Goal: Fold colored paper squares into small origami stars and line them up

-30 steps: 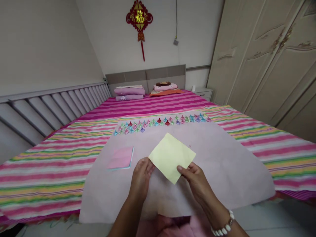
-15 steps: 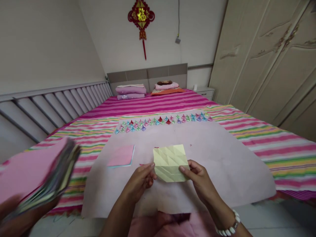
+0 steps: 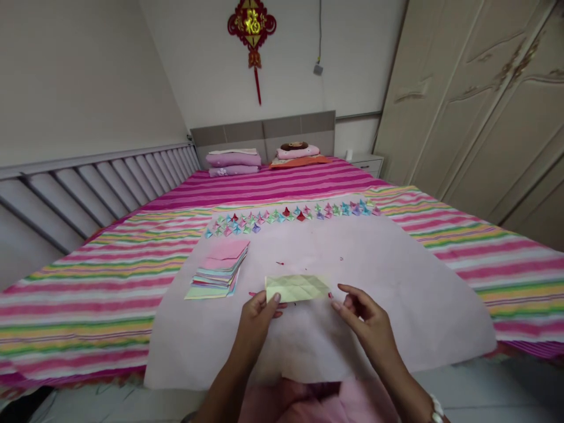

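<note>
Pale-yellow folded paper [image 3: 295,289], creased, is over the pale sheet [image 3: 418,305], btwn hands. On head cam I see L hand [image 3: 259,314] pinching its L end, thumb on top; R hand [image 3: 368,317] near R end, thumb & index spread. To L, paper stack [image 3: 222,267], pink on top, approx. uneven edges. Beyond: multicol. folded paper pieces [image 3: 301,217] in rows, then striped bedspread [image 3: 273,187].

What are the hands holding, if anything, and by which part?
A folded, creased pale yellow paper: the left hand pinches it at its left end. The right hand is open near the other end, holding nothing.
</note>
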`<state>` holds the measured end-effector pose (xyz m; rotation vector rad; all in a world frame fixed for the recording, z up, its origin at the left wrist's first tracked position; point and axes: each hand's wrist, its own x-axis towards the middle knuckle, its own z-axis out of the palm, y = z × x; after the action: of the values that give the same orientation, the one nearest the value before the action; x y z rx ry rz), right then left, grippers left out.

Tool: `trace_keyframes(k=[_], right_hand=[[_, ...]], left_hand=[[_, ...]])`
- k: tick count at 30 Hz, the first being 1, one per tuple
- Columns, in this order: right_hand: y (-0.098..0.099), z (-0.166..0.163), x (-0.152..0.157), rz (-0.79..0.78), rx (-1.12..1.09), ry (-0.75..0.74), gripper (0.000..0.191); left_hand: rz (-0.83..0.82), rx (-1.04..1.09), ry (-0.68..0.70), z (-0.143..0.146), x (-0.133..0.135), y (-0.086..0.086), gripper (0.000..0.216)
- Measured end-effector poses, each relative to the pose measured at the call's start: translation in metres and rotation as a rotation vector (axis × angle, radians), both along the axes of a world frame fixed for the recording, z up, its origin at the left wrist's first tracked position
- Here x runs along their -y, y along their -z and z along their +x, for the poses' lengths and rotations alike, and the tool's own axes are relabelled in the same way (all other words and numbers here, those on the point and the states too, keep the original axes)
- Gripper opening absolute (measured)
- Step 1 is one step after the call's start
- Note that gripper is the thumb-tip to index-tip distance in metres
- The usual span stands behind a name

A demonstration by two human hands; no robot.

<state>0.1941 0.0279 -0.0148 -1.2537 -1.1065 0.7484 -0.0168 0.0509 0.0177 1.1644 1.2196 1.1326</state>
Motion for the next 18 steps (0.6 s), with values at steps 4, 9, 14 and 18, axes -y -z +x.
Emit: trace_keyframes(k=[4, 9, 14, 18], right_hand=[[0.0, -0.009, 0.003, -0.122, -0.268, -0.246, 0.066], [-0.006, -0.016, 0.002, -0.143, -0.421, -0.219, 0.039], [-0.007, -0.022, 0.0, -0.109, -0.502, -0.186, 0.034], [-0.008, -0.029, 0.001, -0.102, -0.566, -0.149, 0.067]], left_hand=[[0.06, -0.017, 0.006, 0.001, 0.004, 0.001, 0.027], [0.066, -0.032, 0.06, 0.003, 0.01, 0.0, 0.026], [0.032, 0.071, 0.057, 0.005, 0.013, 0.001, 0.027], [0.063, 0.17, -0.09, 0.01, 0.013, 0.001, 0.062]])
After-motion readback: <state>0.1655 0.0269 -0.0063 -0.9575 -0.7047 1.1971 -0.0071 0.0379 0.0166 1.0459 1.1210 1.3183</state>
